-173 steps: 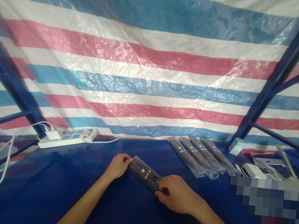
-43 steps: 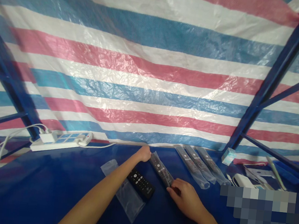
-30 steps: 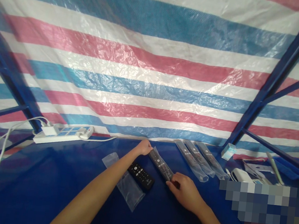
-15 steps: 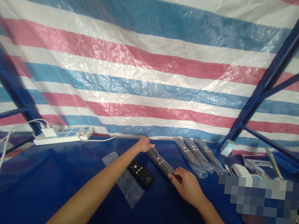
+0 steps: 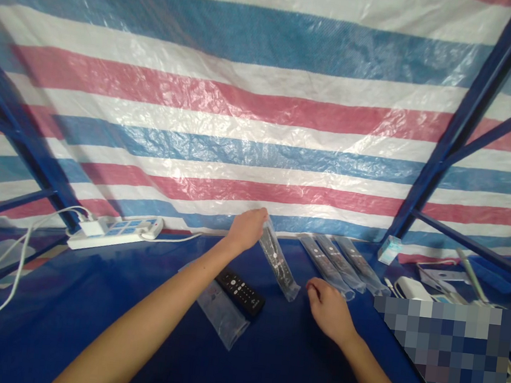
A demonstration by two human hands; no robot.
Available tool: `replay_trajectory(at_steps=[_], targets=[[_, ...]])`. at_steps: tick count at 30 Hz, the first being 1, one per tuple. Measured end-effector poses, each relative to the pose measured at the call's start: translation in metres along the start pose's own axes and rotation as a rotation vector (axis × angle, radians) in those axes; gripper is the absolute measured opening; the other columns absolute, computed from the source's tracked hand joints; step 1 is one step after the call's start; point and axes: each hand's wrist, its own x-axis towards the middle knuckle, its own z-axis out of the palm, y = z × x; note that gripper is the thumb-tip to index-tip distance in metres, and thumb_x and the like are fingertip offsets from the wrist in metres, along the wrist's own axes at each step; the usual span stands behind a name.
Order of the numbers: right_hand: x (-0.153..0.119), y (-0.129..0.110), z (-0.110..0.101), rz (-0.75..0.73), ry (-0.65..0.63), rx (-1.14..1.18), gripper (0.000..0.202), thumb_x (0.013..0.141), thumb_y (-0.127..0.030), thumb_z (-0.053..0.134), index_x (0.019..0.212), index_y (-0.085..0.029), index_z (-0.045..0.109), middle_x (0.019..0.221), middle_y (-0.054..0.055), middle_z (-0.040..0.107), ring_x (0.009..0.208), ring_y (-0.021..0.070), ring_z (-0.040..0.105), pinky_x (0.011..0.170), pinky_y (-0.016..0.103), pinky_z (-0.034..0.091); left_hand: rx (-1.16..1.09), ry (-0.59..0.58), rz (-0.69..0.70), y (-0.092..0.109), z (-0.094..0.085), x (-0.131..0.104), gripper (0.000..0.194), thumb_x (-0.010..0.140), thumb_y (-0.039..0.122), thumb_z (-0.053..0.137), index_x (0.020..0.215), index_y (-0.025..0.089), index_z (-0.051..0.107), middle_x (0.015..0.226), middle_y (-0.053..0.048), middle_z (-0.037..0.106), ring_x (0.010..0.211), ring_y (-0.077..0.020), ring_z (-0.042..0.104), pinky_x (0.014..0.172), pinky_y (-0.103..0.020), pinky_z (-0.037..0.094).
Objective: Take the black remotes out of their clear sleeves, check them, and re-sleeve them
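My left hand (image 5: 248,228) is closed on the upper end of a remote control in a clear plastic bag (image 5: 277,259), which hangs tilted with its lower end close to the table. My right hand (image 5: 329,309) rests low to the right, apart from that bag, its fingers curled in and nothing visible in them. Below my left forearm lies a bare black remote control (image 5: 241,292), overlapping an empty-looking clear plastic bag (image 5: 224,319). Beyond my right hand, three bagged remote controls (image 5: 321,259) lie side by side.
The blue table (image 5: 265,363) meets a striped plastic sheet (image 5: 259,155) at the back. A white power strip (image 5: 116,233) with cables sits at the left. To the right stand a small box (image 5: 389,250), a white adapter (image 5: 412,289) and a blurred-out patch.
My left hand has raised the upper end of the bagged remote control, tilting it steeper. My right hand has let go of its lower end and moved slightly right.
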Motion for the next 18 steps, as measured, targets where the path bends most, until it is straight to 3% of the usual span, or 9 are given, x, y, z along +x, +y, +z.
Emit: replay_trajectory(at_steps=[3,6,11,18], targets=[[-0.001,0.0,-0.002,0.041,-0.074,0.022,0.027,0.081,-0.013,0.041,0.095,-0.019,0.064,0.09,0.004,0.069,0.084,0.0177,0.063,0.073,0.027,0.039,0.02,0.039,0.052,0.014,-0.025,-0.004,0.026,0.095,0.026,0.035,0.1,0.019,0.06,0.103,-0.009,0.066,0.101,-0.0249,0.06,0.083,-0.033,0.044],[-0.002,0.0,-0.002,0.042,-0.133,0.038,0.03,0.077,-0.016,0.049,0.104,-0.018,0.064,0.081,0.003,0.067,0.077,0.017,0.062,0.068,0.026,0.039,0.035,0.09,0.091,0.024,-0.043,-0.007,0.026,0.094,0.025,0.036,0.095,0.018,0.062,0.098,-0.008,0.068,0.097,-0.0237,0.061,0.079,-0.031,0.044],[-0.003,-0.003,0.005,-0.019,-0.141,0.07,0.042,0.075,-0.04,0.063,0.113,-0.021,0.06,0.077,0.001,0.063,0.071,0.0166,0.059,0.061,0.026,0.038,0.058,0.102,0.129,0.033,-0.055,-0.011,0.026,0.094,0.025,0.037,0.093,0.018,0.062,0.093,-0.007,0.068,0.09,-0.0236,0.063,0.074,-0.03,0.045],[0.009,-0.006,0.017,-0.005,-0.073,0.046,0.042,0.074,-0.039,0.066,0.112,-0.022,0.059,0.071,-0.002,0.062,0.065,0.0157,0.058,0.058,0.025,0.036,0.077,0.147,0.186,0.042,-0.072,-0.015,0.027,0.095,0.026,0.036,0.093,0.017,0.062,0.092,-0.006,0.068,0.09,-0.022,0.062,0.076,-0.03,0.044]])
